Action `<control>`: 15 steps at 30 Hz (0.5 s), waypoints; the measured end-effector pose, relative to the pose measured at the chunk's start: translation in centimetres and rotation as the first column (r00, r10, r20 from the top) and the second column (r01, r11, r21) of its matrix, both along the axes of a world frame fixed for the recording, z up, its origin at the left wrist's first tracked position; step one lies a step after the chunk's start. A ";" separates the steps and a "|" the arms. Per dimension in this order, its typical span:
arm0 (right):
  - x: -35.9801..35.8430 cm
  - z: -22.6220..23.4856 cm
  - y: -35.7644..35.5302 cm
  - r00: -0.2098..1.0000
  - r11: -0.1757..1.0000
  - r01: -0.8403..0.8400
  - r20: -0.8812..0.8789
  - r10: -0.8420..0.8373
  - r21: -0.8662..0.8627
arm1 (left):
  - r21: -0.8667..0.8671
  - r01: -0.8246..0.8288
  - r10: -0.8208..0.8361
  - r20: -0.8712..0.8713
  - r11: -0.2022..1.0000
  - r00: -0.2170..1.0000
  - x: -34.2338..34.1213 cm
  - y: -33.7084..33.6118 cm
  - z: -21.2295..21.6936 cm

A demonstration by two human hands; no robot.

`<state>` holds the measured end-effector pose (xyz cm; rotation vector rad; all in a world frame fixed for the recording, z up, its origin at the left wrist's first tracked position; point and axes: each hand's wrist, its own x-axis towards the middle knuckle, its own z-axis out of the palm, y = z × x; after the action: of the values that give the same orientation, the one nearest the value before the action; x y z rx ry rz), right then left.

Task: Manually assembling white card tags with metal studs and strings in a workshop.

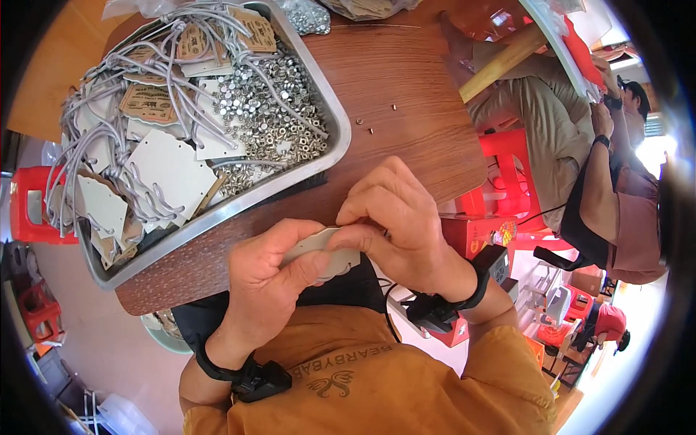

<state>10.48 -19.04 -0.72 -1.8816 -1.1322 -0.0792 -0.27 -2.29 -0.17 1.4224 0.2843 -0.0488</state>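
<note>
Between my two hands, just off the table's near edge, is a pale card piece (335, 265) with a wavy edge. My left hand (270, 262) grips its left side between thumb and fingers. My right hand (395, 223) pinches at its upper right edge, thumb and fingertips together; anything small inside that pinch is hidden. Ahead and to the left, a metal tray (339, 138) holds similar white cards (168, 172) with grey cords (172, 65), some brown printed cards (148, 104), and a heap of small silvery metal fasteners (268, 101).
Several loose fasteners (359, 122) lie on the wooden table (406, 69). A clear bag of metal parts (304, 16) sits behind the tray. Red stools stand left (29, 206) and right (507, 163). Another person (609, 196) sits at the right, hands at a separate table.
</note>
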 end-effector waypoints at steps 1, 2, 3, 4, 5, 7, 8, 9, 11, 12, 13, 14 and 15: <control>0.1 0.1 -0.1 1.000 1.000 -0.003 -0.003 0.003 -0.001 | 0.023 0.020 -0.020 0.011 1.000 1.000 0.0 0.1 0.0; 0.2 0.2 -0.2 0.999 1.000 -0.012 -0.042 0.012 -0.004 | 0.047 0.039 -0.040 0.022 0.998 0.999 0.0 0.1 -0.1; 0.2 0.3 -0.2 0.996 1.000 -0.021 -0.081 0.021 -0.007 | 0.045 0.035 -0.036 0.020 0.998 0.999 0.1 0.1 -0.1; 0.2 0.4 -0.3 0.996 1.000 -0.021 -0.083 0.020 -0.008 | 0.077 0.042 -0.046 0.056 0.996 0.997 0.1 0.1 -0.1; 0.1 0.5 -0.3 0.993 0.999 -0.033 -0.117 0.033 0.001 | 0.110 0.047 -0.057 0.092 0.993 0.994 0.0 0.1 -0.1; 0.0 0.5 -0.3 0.987 0.999 -0.045 -0.151 0.046 0.010 | 0.119 0.044 -0.053 0.069 0.992 0.996 -0.1 0.2 0.0; -0.1 0.4 -0.3 0.989 0.999 -0.034 -0.140 0.036 0.012 | 0.130 0.043 -0.049 0.047 0.991 0.998 -0.1 0.2 0.1; -0.2 0.4 -0.2 0.991 1.000 -0.024 -0.130 0.026 0.014 | 0.129 0.043 -0.050 0.046 0.991 0.998 -0.1 0.2 0.1; -0.3 0.5 -0.2 0.991 1.000 -0.024 -0.132 0.025 0.006 | -0.012 0.011 -0.012 -0.027 1.000 1.000 -0.2 0.0 0.2; -0.4 0.5 -0.2 0.991 1.000 -0.021 -0.134 0.020 -0.003 | -0.013 0.009 -0.009 -0.028 1.000 1.000 -0.2 0.0 0.2; -0.4 0.6 -0.2 0.991 1.000 -0.025 -0.135 0.024 -0.002 | -0.041 0.010 -0.012 -0.045 0.999 0.999 -0.2 0.1 0.2; -0.4 0.6 -0.2 0.987 1.000 -0.021 -0.160 0.020 -0.001 | -0.070 0.012 -0.016 -0.062 0.997 0.998 -0.2 0.1 0.2; -0.4 0.6 -0.2 0.983 1.000 -0.017 -0.184 0.017 0.000 | -0.070 0.008 -0.012 -0.062 0.998 0.998 -0.2 0.1 0.1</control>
<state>10.12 -19.27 -0.10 -1.8391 -1.0211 0.1037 -0.49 -2.24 -0.06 1.3549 0.3242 -0.1108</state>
